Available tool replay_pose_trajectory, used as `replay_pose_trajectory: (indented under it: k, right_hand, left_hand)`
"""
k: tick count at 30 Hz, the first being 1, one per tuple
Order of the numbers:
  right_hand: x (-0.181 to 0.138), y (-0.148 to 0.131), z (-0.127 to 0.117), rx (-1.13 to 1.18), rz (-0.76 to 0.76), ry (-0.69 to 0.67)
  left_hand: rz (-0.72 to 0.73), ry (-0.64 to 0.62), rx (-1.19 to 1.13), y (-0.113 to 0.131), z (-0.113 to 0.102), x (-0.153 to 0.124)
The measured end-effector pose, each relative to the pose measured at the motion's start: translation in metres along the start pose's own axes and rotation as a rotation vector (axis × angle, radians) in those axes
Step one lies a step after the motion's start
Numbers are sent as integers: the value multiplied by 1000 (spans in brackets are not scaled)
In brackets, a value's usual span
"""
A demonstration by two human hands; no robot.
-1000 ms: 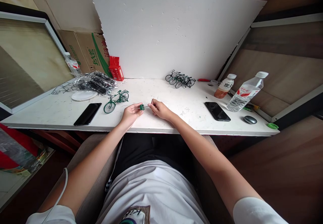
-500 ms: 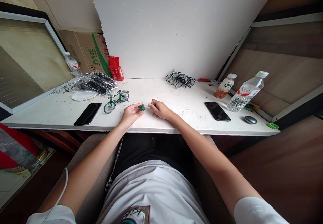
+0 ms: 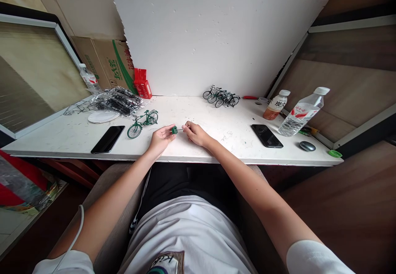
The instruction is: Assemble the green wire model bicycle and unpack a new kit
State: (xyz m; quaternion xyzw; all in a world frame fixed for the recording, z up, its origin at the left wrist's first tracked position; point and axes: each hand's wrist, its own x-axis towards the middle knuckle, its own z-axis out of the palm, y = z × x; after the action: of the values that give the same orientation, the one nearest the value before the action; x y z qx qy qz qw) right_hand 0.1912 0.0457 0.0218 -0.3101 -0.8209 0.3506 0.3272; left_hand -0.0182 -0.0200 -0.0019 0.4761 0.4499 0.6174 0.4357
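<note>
My left hand point(image 3: 161, 137) pinches a small green part point(image 3: 174, 130) just above the white table point(image 3: 216, 142). My right hand point(image 3: 195, 133) is closed in a pinch on a thin pin that runs toward the green part; the pin is too fine to see clearly. The two hands are a few centimetres apart near the table's front middle. A green model bicycle point(image 3: 142, 123) stands upright just left of my left hand.
A black phone point(image 3: 108, 139) lies at the left, another phone point(image 3: 266, 136) at the right. Plastic bags of parts point(image 3: 119, 100), a white disc point(image 3: 103, 117), a red box point(image 3: 142, 85), several dark model bicycles point(image 3: 221, 97), two bottles point(image 3: 301, 111), a mouse point(image 3: 307, 146).
My right hand has shifted slightly left, closer to the green part. My left hand has held its place.
</note>
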Motion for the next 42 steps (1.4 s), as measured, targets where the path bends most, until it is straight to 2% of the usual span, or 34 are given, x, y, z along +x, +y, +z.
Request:
replay_pose_trajectory:
  k: [10,24,42]
  right_hand:
    - [-1,-7,-3,19,-78,-5]
    - [-3,-7,-12,9,-74,-39]
    - [-1,-4,-5,41,46,-50]
  left_hand:
    - [-15,25,-15,-1,-1,0]
    - [-56,29,-16,-1,-1,0]
    - [-68,-2,0,3,1,-3]
